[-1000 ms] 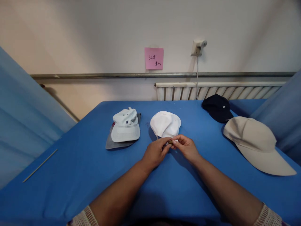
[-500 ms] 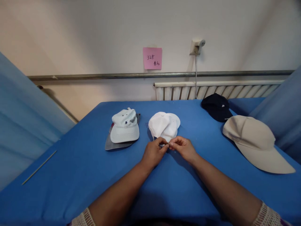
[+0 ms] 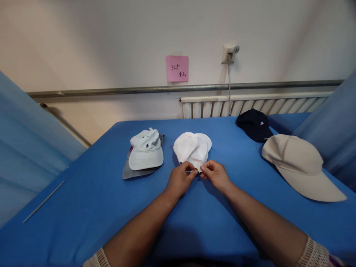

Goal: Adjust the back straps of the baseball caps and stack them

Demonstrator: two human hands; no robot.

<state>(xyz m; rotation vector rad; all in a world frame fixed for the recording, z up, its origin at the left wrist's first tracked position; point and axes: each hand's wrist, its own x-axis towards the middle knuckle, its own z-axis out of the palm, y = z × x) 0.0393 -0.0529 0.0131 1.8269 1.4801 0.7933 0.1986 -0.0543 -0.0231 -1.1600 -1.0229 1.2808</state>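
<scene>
A plain white cap (image 3: 191,148) lies in the middle of the blue table (image 3: 91,200), its back toward me. My left hand (image 3: 180,181) and my right hand (image 3: 216,175) meet at its near edge. Both pinch the cap's rear strap (image 3: 194,170), a thin strip with a small metal piece between the fingertips. The fingers of each hand are curled shut around it.
A white cap with a small dark logo (image 3: 146,150) sits on a grey cap (image 3: 130,172) to the left. A black cap (image 3: 254,124) and a large beige cap (image 3: 300,163) lie at the right. A thin stick (image 3: 43,202) rests near the left edge. A radiator (image 3: 250,105) runs behind.
Both hands have stayed at the cap's rear edge, fingers shifting slightly on the strap. The view has tilted a little, so everything sits slightly lower and left.
</scene>
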